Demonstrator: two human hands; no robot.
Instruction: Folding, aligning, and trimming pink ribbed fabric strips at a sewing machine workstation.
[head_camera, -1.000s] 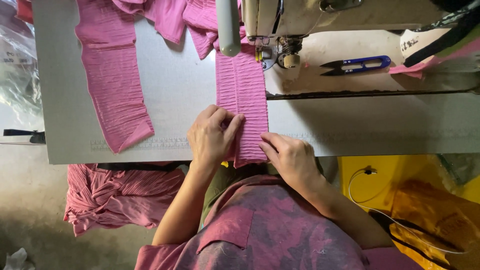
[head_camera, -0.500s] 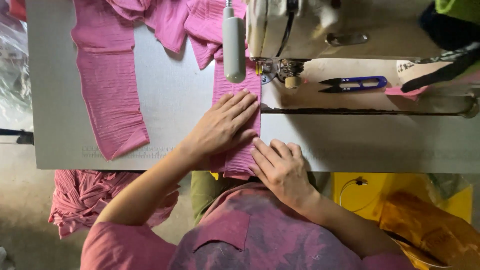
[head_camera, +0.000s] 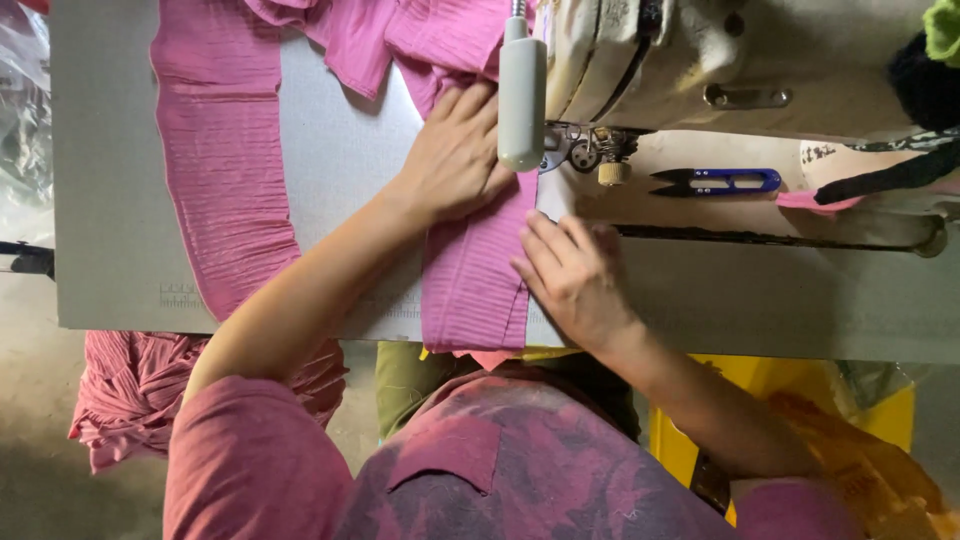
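A strip of pink ribbed fabric (head_camera: 470, 285) lies on the grey table (head_camera: 340, 170) and runs up under the sewing machine (head_camera: 680, 60). My left hand (head_camera: 455, 155) lies flat on the upper part of the strip, just left of the machine's white lever (head_camera: 522, 90), fingers pointing up. My right hand (head_camera: 575, 275) presses flat on the strip's right edge, below the needle area (head_camera: 580, 155). Neither hand grips anything; both hold the cloth down with spread fingers.
A second wide pink strip (head_camera: 220, 170) hangs over the table's left part. Blue thread snips (head_camera: 715, 181) lie right of the needle. A heap of pink cloth (head_camera: 140, 385) sits on the floor at left, a yellow bin (head_camera: 880, 420) at lower right.
My left hand slid up the strip toward the machine, from the table's near edge to beside the lever. My right hand followed upward. The view moved closer to the machine.
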